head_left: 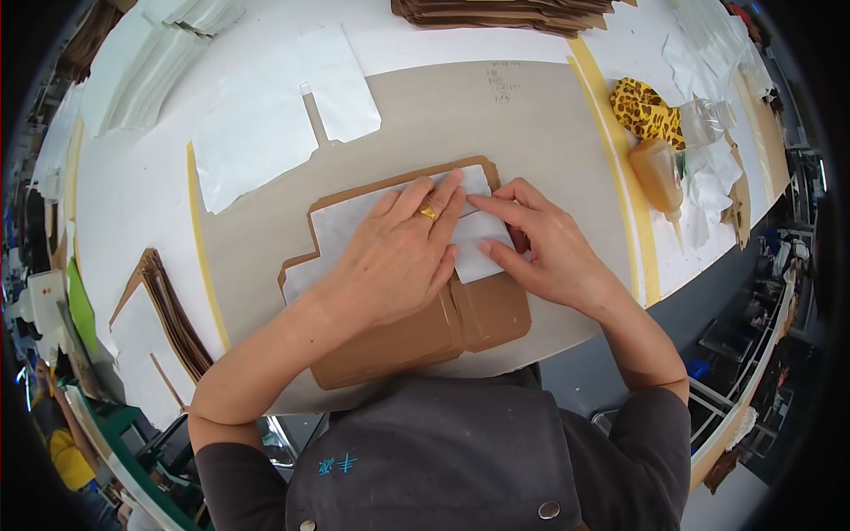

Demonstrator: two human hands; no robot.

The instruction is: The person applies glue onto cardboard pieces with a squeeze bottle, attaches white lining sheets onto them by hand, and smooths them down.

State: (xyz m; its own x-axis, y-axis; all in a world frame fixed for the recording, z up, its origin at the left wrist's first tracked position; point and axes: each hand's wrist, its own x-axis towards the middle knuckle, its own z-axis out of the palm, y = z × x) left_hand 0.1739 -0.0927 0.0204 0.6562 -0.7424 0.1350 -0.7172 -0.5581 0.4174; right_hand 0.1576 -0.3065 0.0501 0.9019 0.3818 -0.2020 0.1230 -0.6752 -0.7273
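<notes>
A brown leather-like piece (390,341) lies on the grey mat in front of my body, with a white sheet (341,228) over its far part. My left hand (398,239) rests flat on the white sheet, fingers stretched out, a gold ring on one finger. Close to its right, my right hand (540,239) touches a small white flap (478,243) with thumb and index finger apart. The curled fingers of that hand are partly hidden. Beyond the hands, a larger white cut sheet (257,146) with a narrow slot lies on the mat.
Brown pieces are stacked at the far edge (505,13) and at the left (164,310). White sheets (150,71) lie at the far left. On the right are a glue bottle (657,173), a leopard-print cloth (646,111) and crumpled white paper (708,181). Yellow tape strips border the mat.
</notes>
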